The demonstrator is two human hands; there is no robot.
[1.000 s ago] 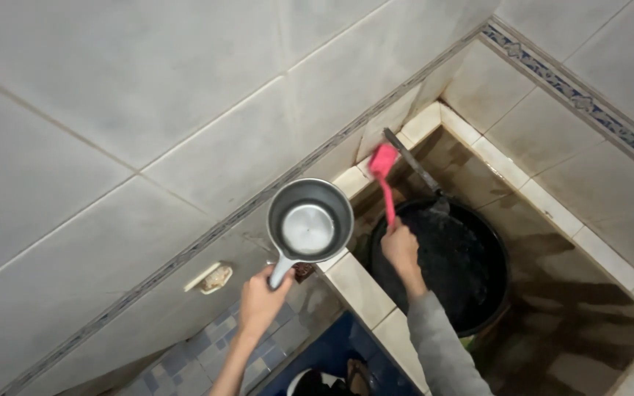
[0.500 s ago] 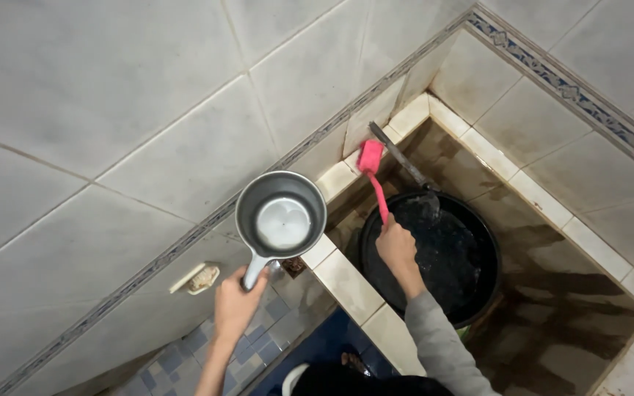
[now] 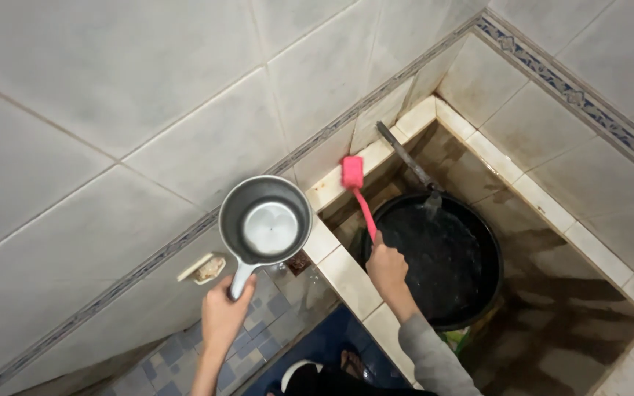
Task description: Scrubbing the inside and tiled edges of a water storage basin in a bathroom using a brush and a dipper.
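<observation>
Left hand [image 3: 223, 317] grip closed on grey metal dipper [image 3: 266, 226], empty. Right hand [image 3: 387, 268] clamps pink long-handled brush [image 3: 356, 189] against tiled ledge [image 3: 346, 279]. Stained tub looks unscrubbed.

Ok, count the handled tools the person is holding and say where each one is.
2. A grey metal dipper is in the left hand, raised before the tiled wall. A pink brush is in the right hand, its head against the tiled basin ledge beside the black bucket.
</observation>
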